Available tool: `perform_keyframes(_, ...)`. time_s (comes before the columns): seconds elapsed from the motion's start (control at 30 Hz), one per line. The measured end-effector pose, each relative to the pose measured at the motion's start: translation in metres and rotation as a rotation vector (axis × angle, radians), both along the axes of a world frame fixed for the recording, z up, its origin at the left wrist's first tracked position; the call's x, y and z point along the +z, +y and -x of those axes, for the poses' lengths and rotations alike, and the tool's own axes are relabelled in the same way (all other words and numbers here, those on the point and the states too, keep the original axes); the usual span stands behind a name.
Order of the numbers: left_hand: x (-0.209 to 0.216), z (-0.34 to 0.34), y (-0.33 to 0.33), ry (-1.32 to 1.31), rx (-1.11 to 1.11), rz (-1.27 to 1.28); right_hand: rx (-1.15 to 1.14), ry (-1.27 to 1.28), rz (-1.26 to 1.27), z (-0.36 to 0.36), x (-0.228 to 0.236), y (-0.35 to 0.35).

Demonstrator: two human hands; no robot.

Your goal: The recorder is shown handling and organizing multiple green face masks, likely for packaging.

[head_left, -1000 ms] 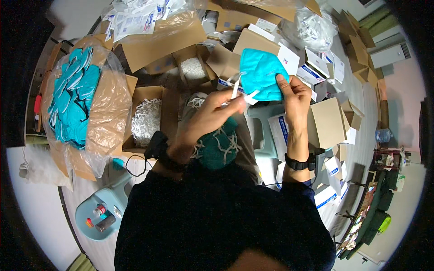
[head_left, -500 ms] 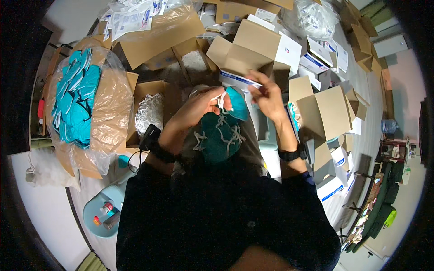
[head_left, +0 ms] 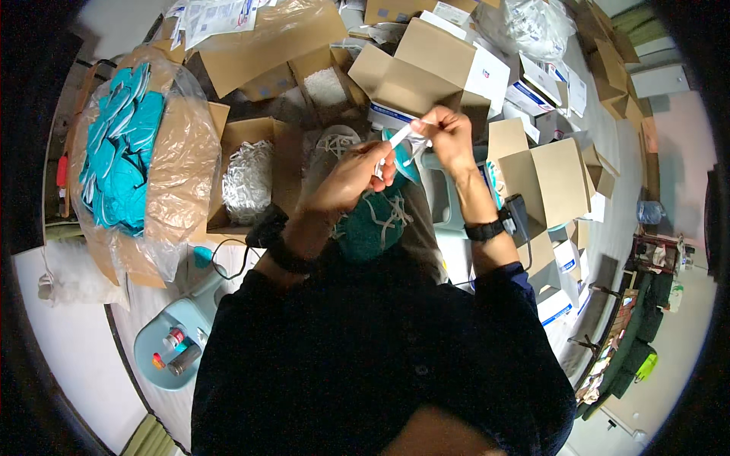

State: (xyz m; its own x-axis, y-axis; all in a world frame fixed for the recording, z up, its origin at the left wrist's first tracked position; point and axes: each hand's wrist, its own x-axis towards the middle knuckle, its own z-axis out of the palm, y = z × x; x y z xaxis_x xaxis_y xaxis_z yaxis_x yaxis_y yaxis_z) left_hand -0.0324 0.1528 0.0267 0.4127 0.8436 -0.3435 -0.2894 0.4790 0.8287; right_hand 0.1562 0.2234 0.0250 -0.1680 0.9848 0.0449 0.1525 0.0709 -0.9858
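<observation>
Above my lap, my left hand point(head_left: 356, 176) is closed around the edge of a teal cup-shaped face mask point(head_left: 407, 166), which partly hides behind the fingers. My right hand point(head_left: 449, 138) pinches a white strap point(head_left: 400, 135) that runs taut from it to the left hand. How the strap joins the mask cannot be made out. Below the hands, a teal piece point(head_left: 365, 237), like more masks, lies on my lap with loose white straps point(head_left: 388, 213) over it.
A plastic-lined carton of teal masks point(head_left: 125, 159) stands on the left, beside a box of white straps point(head_left: 247, 182). Open cardboard boxes point(head_left: 433, 57) spread ahead and to the right. A light-blue stool point(head_left: 163, 376) holding bottles sits at lower left.
My right hand has moved in toward the left one and now grips the strap, which is stretched between them. The mask has turned to a narrower, edge-on angle.
</observation>
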Motion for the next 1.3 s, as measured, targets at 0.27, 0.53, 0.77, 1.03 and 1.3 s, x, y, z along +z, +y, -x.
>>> perform_keyframes(0.27,-0.012,0.011,-0.046,-0.191,0.056,0.147,-0.109,-0.083,0.014,-0.030,-0.036,0.018)
perform_keyframes(0.53,0.029,0.036,-0.071,0.021,-0.075,0.091,-0.252,-0.080,-0.034,-0.099,-0.050,0.022)
perform_keyframes(0.77,-0.007,0.013,-0.041,-0.499,-0.012,0.311,0.209,0.408,0.309,-0.037,0.028,-0.040)
perform_keyframes(1.03,-0.068,0.018,-0.027,-0.595,0.036,0.251,0.440,1.082,0.571,-0.061,0.038,-0.063)
perform_keyframes(1.3,-0.063,0.048,-0.036,0.527,0.014,-0.343,0.243,0.932,0.407,-0.079,0.038,-0.085)
